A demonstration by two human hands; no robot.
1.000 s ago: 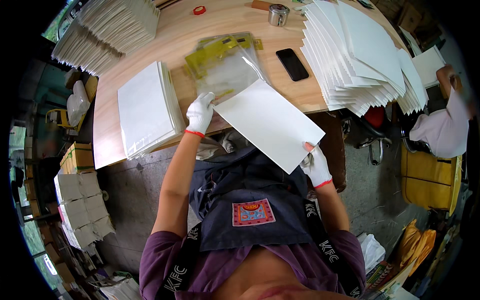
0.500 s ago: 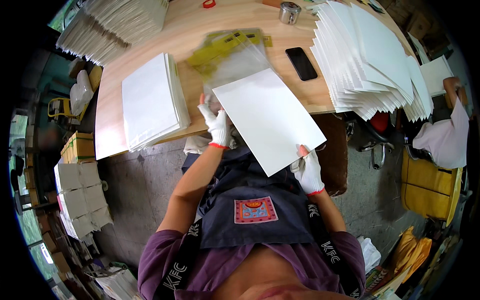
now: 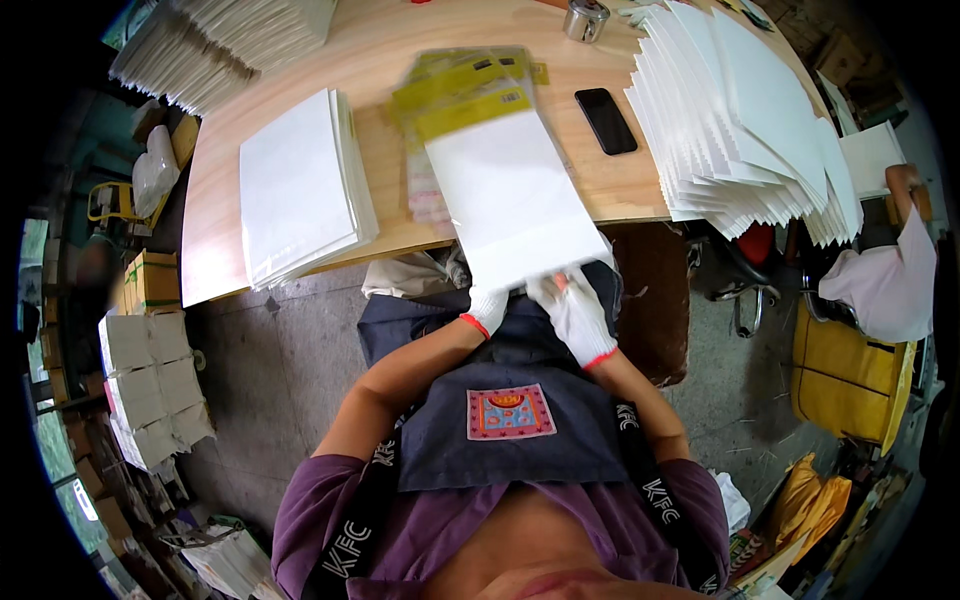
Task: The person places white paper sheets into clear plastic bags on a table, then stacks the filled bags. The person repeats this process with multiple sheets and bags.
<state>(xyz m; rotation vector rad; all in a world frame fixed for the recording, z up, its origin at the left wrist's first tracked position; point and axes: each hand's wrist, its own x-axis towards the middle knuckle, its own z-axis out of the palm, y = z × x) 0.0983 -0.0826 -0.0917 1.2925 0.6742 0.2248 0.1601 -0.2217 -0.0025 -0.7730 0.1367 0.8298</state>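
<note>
A white sheet lies inside a clear plastic bag with a yellow band at its far end. The bag's near end reaches past the table edge, above my lap. My left hand, in a white glove with a red cuff, holds the near left corner from below; most of its fingers are hidden there. My right hand, gloved alike, is closed at the middle of the near edge, its bare thumb tip showing on top. More yellow-banded plastic bags lie beneath and beyond, slightly smeared.
On the wooden table, a stack of filled bags lies left, a black phone right. A fanned pile of white sheets covers the right end. A metal canister and a tall paper stack stand farther back.
The white sheet, bare and tilted before, is now in the bag and straighter. My right hand has moved left; my left hand has come nearer to me, under the bag's near corner.
</note>
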